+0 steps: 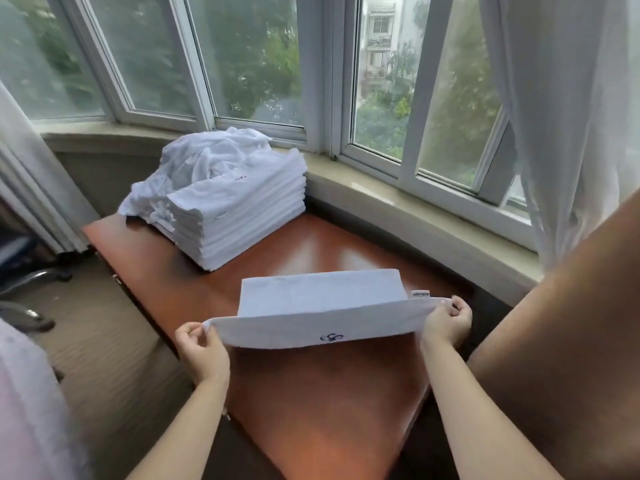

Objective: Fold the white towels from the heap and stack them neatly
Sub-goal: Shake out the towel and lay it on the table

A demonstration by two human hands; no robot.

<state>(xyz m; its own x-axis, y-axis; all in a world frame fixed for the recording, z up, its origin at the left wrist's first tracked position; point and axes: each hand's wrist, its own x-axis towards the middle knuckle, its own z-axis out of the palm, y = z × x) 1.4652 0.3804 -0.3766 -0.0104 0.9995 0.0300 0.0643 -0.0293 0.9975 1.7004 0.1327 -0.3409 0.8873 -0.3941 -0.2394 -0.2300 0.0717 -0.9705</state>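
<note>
A white towel [322,306] with a small dark embroidered mark lies partly folded on the brown table [311,403]. Its near edge is lifted off the tabletop. My left hand [201,348] pinches the near left corner and my right hand [446,320] pinches the near right corner, beside a small label. At the far end of the table stands a tall stack of folded white towels [242,223]. A crumpled heap of white towels [211,164] lies behind it and on top of it, spilling down on the left.
A stone window sill [398,202] and windows run behind and to the right of the table. White curtains [568,109] hang at the right, and others at the left. Chair legs [31,278] stand on the carpet at the left.
</note>
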